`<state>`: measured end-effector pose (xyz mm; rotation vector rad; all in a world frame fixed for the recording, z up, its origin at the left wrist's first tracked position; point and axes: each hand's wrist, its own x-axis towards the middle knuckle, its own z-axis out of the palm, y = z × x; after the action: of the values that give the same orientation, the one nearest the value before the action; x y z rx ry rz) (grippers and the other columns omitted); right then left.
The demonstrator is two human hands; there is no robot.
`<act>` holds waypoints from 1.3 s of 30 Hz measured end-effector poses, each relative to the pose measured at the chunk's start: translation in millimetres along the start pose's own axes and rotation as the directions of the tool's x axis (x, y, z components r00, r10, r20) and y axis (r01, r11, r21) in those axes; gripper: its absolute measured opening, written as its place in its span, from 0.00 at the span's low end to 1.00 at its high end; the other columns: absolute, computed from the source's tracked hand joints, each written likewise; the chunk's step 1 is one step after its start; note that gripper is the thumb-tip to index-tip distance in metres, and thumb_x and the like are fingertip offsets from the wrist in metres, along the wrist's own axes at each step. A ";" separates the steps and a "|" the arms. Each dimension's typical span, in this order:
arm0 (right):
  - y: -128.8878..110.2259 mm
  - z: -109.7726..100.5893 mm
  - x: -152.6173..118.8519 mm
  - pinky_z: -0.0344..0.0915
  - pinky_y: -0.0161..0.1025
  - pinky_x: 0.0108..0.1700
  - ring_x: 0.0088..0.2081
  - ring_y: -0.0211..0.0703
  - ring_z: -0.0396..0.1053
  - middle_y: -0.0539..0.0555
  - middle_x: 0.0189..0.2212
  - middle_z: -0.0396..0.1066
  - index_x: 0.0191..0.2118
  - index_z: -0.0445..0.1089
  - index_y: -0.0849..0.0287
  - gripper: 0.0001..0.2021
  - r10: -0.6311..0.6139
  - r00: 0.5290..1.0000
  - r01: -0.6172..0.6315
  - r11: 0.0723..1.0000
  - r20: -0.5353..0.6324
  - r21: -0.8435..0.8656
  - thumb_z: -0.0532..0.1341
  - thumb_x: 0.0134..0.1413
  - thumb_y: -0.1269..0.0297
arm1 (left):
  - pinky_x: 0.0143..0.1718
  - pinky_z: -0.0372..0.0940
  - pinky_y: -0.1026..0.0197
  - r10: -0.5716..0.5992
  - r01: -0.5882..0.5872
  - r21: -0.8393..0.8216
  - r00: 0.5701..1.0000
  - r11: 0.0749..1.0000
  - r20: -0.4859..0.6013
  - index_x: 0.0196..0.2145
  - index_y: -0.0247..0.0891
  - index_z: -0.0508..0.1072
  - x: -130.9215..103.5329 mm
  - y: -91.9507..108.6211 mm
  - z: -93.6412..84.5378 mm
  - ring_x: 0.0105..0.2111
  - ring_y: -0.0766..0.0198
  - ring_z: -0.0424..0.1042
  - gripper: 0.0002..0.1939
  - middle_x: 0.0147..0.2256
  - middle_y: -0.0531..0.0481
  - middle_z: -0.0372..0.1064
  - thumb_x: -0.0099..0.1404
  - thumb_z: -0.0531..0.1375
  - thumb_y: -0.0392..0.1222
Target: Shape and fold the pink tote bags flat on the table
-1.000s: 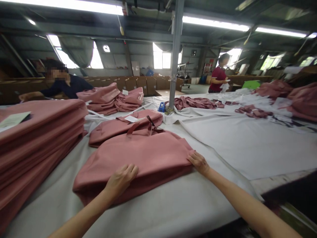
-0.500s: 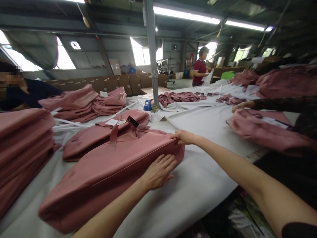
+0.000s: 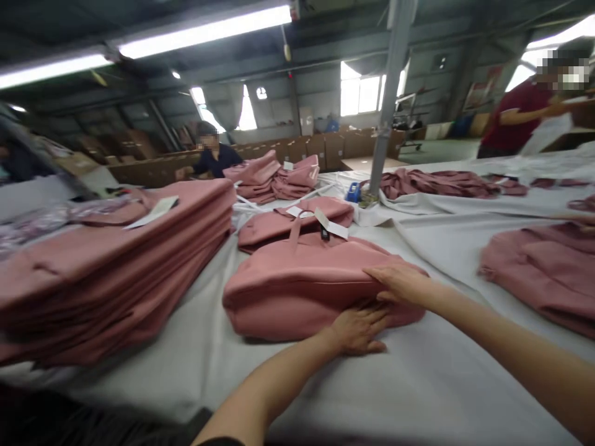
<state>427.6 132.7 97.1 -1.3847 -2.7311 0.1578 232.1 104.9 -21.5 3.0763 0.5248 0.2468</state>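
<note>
A pink bag [image 3: 288,294] lies on its side on the cloth-covered table, its bottom panel facing me and its handle and paper tags on the far side. My left hand [image 3: 360,328] rests with fingers spread against the lower part of that panel, near the right end. Just above it, my right hand [image 3: 402,284] lies on the bag's upper edge with its fingers stretched out. Another pink bag [image 3: 260,229] with a white tag lies directly behind this one.
A tall stack of pink bags [image 3: 153,266] stands at left. Further back are more pink bags [image 3: 274,179], a blue tape dispenser [image 3: 353,192], a metal post [image 3: 388,105] and a heap of pink straps [image 3: 432,184]. Another bag [image 3: 543,266] lies at right. Co-workers stand around the table.
The view has swung left. My right hand has gone from gripping the bag's right corner to lying along its upper edge. My left hand stays against the panel.
</note>
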 end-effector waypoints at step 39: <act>-61.9 29.2 134.5 0.56 0.35 0.25 0.24 0.43 0.62 0.50 0.19 0.64 0.23 0.69 0.60 0.16 -0.038 0.995 0.010 0.958 0.091 0.288 0.55 0.50 0.52 | 0.52 0.65 0.45 -0.994 0.453 -0.884 0.044 0.113 -0.104 0.65 0.35 0.43 -279.3 -40.1 -18.3 0.53 0.50 0.68 0.32 0.58 0.29 0.58 0.70 0.51 0.49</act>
<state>295.5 203.2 78.7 -1.2928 -2.6607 0.6082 -44.1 50.2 -47.7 1.3015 1.6839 1.2848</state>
